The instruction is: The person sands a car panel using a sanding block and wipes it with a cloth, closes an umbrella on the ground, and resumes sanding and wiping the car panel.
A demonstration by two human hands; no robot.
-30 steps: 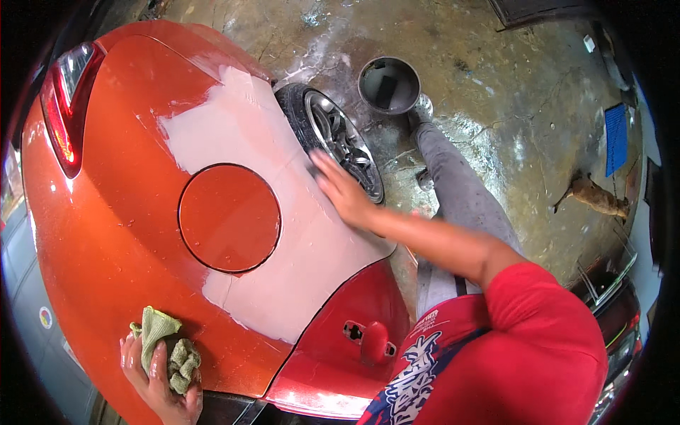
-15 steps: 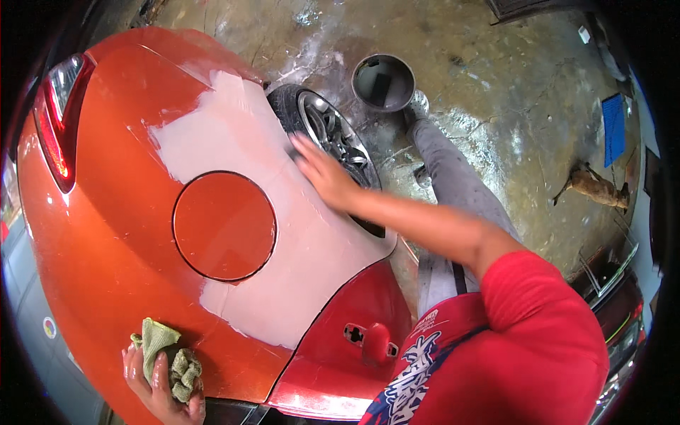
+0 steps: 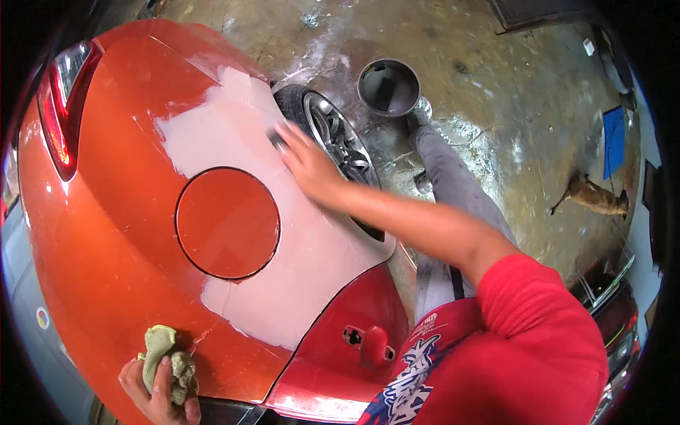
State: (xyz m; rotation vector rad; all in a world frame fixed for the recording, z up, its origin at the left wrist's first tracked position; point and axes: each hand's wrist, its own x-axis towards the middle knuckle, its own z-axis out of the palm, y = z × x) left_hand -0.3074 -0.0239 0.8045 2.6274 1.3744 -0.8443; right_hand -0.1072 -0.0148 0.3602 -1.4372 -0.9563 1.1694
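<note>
My right hand [image 3: 309, 164] lies on the pale pink-grey patch [image 3: 251, 142] of the orange car's rear panel [image 3: 127, 234], above the wheel. Under its fingertips shows the edge of a small dark pad [image 3: 277, 139], perhaps a sanding block; most of it is covered. At the lower left, my left hand [image 3: 157, 398] is closed round a crumpled, wet greenish knitted cloth [image 3: 170, 368], holding it against the orange paint. Between the hands sits the round fuel flap [image 3: 228, 223], orange inside a dark seam.
A red door with its handle [image 3: 372, 347] adjoins the patch. Beyond the wheel [image 3: 340, 138], a dark round bucket [image 3: 388, 87] of liquid stands on the wet floor by my foot. A brown dog [image 3: 595, 197] lies farther right, near a blue panel [image 3: 613, 142].
My right hand has slid a little up and left across the pale patch with the dark pad. My left hand keeps the cloth in nearly the same place.
</note>
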